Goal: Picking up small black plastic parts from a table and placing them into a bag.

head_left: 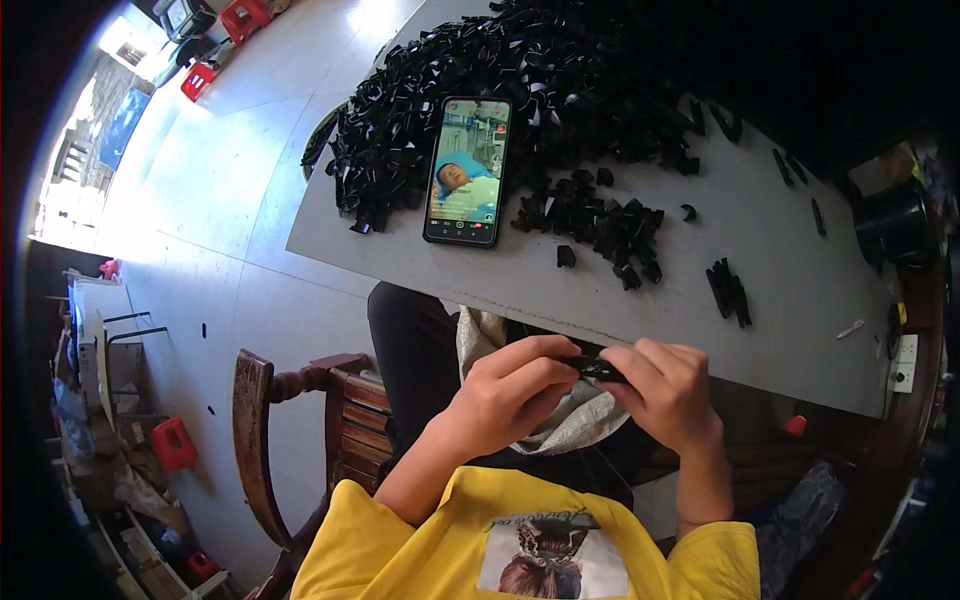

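Over my lap, just off the table's near edge, a small dark black plastic piece (600,368) is pinched between both hands. My left hand (515,388) grips its left end with thumb and bent fingers. At its right end my right hand (664,388) is closed, the thumb lying along the piece. Its exact shape is partly hidden by my fingers. A pale woven sack (575,425) lies across my lap below the hands. On the table beyond, a small cluster of curved black plastic pieces (600,220) lies in front of a much larger heap (560,70).
A phone (466,170) with a lit screen leans or lies against the heap on the grey table (380,255). A bundle of slim black strips (729,293) lies to the right, near a black bucket (893,222). A wooden chair (345,420) stands at my left.
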A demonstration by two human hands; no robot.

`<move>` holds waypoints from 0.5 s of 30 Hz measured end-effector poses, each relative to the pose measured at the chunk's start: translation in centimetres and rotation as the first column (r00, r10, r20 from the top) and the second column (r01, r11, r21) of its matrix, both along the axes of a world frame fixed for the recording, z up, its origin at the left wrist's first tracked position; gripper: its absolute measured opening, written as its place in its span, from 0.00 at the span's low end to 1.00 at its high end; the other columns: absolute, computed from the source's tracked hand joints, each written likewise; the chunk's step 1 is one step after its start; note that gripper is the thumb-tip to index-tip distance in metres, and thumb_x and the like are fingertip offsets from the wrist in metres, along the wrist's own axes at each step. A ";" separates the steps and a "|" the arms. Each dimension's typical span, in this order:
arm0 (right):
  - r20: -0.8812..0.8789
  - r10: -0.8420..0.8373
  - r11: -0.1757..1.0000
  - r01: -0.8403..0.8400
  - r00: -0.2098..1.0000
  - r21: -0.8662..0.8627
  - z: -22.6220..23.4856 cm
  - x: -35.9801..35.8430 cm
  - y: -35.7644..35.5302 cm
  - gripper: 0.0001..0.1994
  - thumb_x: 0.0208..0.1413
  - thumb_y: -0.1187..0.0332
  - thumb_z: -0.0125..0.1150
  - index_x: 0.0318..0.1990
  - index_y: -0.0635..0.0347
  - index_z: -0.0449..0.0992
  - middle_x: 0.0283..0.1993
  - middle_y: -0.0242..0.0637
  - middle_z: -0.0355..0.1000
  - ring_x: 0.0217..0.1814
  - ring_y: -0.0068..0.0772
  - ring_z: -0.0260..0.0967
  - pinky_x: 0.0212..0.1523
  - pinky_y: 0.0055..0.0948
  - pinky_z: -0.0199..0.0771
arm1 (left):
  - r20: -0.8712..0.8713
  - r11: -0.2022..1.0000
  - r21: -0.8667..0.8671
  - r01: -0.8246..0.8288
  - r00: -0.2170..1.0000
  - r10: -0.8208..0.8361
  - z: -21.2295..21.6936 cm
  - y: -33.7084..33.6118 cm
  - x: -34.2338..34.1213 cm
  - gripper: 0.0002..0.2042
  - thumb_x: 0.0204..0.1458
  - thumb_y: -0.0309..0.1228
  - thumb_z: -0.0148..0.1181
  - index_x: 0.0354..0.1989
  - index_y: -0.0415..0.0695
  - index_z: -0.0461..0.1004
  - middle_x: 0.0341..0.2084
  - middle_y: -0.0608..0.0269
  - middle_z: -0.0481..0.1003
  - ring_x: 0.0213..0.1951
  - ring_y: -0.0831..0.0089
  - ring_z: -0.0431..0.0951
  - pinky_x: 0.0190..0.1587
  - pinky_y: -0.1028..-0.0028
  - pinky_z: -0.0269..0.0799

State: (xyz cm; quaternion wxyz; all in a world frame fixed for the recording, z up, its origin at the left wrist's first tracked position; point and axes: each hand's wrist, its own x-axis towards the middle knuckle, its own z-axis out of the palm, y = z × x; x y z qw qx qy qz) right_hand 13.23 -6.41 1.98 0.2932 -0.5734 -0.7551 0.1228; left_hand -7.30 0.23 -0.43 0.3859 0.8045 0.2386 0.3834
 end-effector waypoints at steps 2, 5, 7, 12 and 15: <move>0.147 0.018 0.999 -0.011 0.989 -0.048 0.6 0.6 -0.5 0.13 0.45 0.62 0.69 0.36 0.58 0.76 0.27 0.38 0.70 0.24 0.40 0.69 0.24 0.31 0.66 | -0.017 1.000 0.002 0.012 1.000 -0.011 -0.1 0.2 -0.5 0.09 0.41 0.15 0.64 0.31 0.38 0.76 0.39 0.53 0.76 0.35 0.66 0.79 0.36 0.75 0.75; 0.116 -0.117 0.991 0.123 0.986 -0.043 1.1 1.3 -1.1 0.13 0.46 0.61 0.68 0.35 0.58 0.76 0.26 0.37 0.70 0.22 0.41 0.69 0.24 0.32 0.65 | 0.034 0.997 -0.070 -0.021 0.999 0.023 0.3 0.6 -1.1 0.09 0.40 0.15 0.64 0.31 0.38 0.76 0.38 0.53 0.77 0.37 0.65 0.79 0.37 0.75 0.75; -0.055 -0.101 0.994 0.103 0.993 0.038 0.7 0.2 -1.0 0.13 0.46 0.62 0.68 0.35 0.58 0.76 0.25 0.36 0.70 0.22 0.40 0.68 0.24 0.33 0.64 | 0.053 0.995 -0.104 -0.009 0.998 0.015 0.4 0.6 -1.0 0.09 0.40 0.15 0.64 0.30 0.37 0.76 0.38 0.52 0.77 0.39 0.64 0.79 0.38 0.74 0.75; -0.036 -0.017 1.000 0.018 0.999 0.022 0.9 -0.7 -0.5 0.15 0.42 0.61 0.70 0.37 0.57 0.77 0.24 0.32 0.70 0.20 0.36 0.66 0.22 0.31 0.63 | 0.056 0.995 -0.103 0.004 0.998 0.002 0.8 0.1 -0.9 0.08 0.39 0.15 0.65 0.30 0.37 0.76 0.37 0.51 0.77 0.38 0.64 0.80 0.39 0.74 0.75; -0.034 -0.007 0.999 0.008 0.999 0.036 0.9 -0.8 -0.4 0.16 0.41 0.60 0.70 0.37 0.56 0.78 0.22 0.31 0.68 0.18 0.34 0.64 0.21 0.30 0.61 | 0.043 0.996 -0.085 0.016 0.999 -0.012 1.0 0.1 -0.7 0.08 0.39 0.15 0.65 0.30 0.37 0.76 0.37 0.51 0.77 0.37 0.64 0.80 0.38 0.74 0.75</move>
